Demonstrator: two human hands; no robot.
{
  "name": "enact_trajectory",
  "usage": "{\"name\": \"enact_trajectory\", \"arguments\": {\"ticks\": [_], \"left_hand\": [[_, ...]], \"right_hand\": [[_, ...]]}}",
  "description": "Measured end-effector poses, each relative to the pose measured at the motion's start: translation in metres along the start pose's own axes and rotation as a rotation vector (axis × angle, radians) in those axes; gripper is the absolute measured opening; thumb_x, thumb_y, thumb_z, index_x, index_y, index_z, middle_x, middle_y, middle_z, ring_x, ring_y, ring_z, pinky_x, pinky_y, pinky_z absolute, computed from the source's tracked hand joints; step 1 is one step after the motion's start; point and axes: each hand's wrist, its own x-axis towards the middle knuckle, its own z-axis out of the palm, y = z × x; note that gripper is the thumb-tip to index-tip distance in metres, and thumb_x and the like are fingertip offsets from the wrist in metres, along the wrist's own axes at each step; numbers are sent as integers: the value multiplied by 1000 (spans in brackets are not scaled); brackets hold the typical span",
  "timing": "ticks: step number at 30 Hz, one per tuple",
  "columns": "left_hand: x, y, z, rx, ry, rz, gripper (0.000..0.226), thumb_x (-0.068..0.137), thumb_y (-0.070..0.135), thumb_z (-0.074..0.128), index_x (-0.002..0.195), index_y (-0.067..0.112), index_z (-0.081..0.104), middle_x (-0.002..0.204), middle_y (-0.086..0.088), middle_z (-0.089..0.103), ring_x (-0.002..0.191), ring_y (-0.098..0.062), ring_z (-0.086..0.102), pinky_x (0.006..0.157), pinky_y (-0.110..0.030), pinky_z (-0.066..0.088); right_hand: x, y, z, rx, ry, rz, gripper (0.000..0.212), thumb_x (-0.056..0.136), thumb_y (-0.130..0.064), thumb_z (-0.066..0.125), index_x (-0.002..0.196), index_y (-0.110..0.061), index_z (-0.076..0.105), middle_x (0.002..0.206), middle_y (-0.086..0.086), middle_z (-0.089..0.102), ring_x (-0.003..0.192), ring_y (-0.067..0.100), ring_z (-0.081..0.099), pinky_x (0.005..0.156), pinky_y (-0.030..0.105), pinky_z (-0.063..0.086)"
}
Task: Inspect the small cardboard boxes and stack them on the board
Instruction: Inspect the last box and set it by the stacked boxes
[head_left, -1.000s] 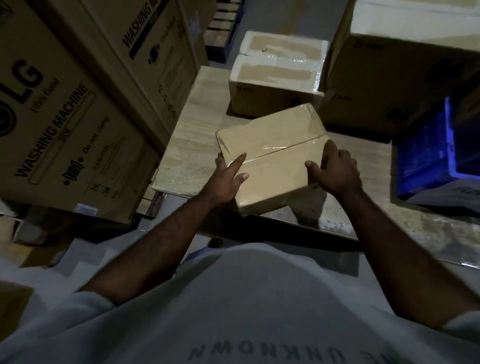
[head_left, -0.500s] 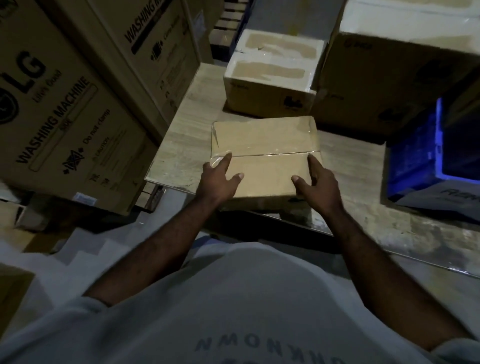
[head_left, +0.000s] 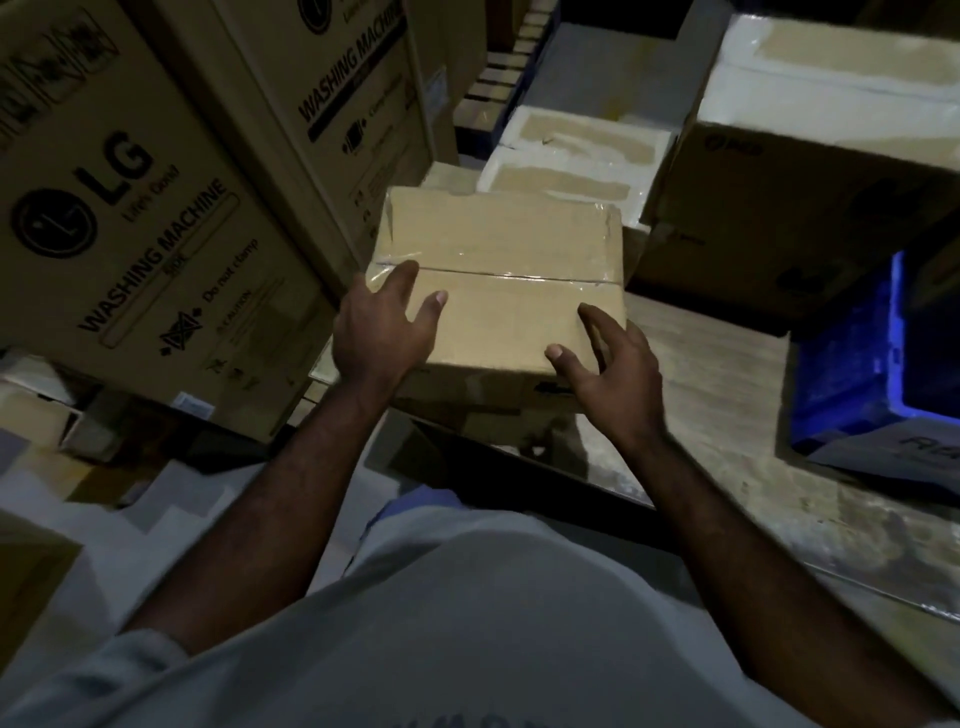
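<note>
A tall LG washing machine carton (head_left: 119, 249) fills the left side, printed in dark letters. Just to its right stands a second washing machine carton (head_left: 332, 104) of the same brown. Below it lies pale grey floor (head_left: 171, 499). Far to its right sits a large brown carton (head_left: 810, 171) with a pale taped top, and lower on that same side a blue plastic crate (head_left: 852, 364). The light is dim throughout

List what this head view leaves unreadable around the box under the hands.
Underside of the small box: head view, hidden by the box itself, so contact with the board is unclear.
Print on its near side: too dark, partly behind the right hand.
Front of the taped box: blocked by the small box.
Blue crate: cut off by the right edge.
</note>
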Motion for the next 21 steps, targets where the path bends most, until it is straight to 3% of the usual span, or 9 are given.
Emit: {"name": "enact_trajectory", "arguments": {"ticks": [4, 9, 12, 17, 21], "left_hand": [[50, 6, -17, -87, 77, 7, 52, 92, 65, 57, 138, 42, 56, 136, -15, 52, 122, -37, 55, 95, -42, 49], [131, 22, -24, -172, 78, 38, 57, 88, 65, 59, 140, 41, 56, 136, -14, 52, 122, -34, 57, 100, -42, 49], [187, 41, -23, -199, 42, 96, 63, 85, 68, 57, 140, 39, 56, 141, -14, 51, 125, -34, 56, 103, -42, 50], [269, 89, 0, -268, -25, 199, 57, 90, 56, 64, 140, 30, 59, 140, -10, 56, 125, -28, 57, 100, -33, 48], [314, 115, 27, -308, -122, 212, 65, 80, 68, 59, 136, 36, 60, 138, -3, 59, 120, -23, 61, 100, -40, 54]], "right_hand": [[41, -25, -1, -19, 26, -112, 70, 86, -53, 80, 146, -25, 59, 144, 2, 58, 126, 7, 53, 98, 17, 39], [116, -49, -10, -67, -9, -205, 91, 70, -54, 91, 148, -24, 57, 143, 7, 55, 129, 17, 53, 105, 26, 46], [167, -58, -19, -122, 16, -224, 95, 65, -45, 97, 148, -20, 57, 142, 11, 56, 130, 24, 54, 110, 32, 47], [236, -70, -35, -158, 63, -119, 94, 66, -29, 99, 149, -19, 56, 147, 11, 56, 135, 23, 51, 105, 22, 38], [272, -67, -43, -209, 95, -20, 96, 66, -29, 98, 151, -20, 54, 151, 6, 56, 139, 22, 51, 105, 21, 36]]}}
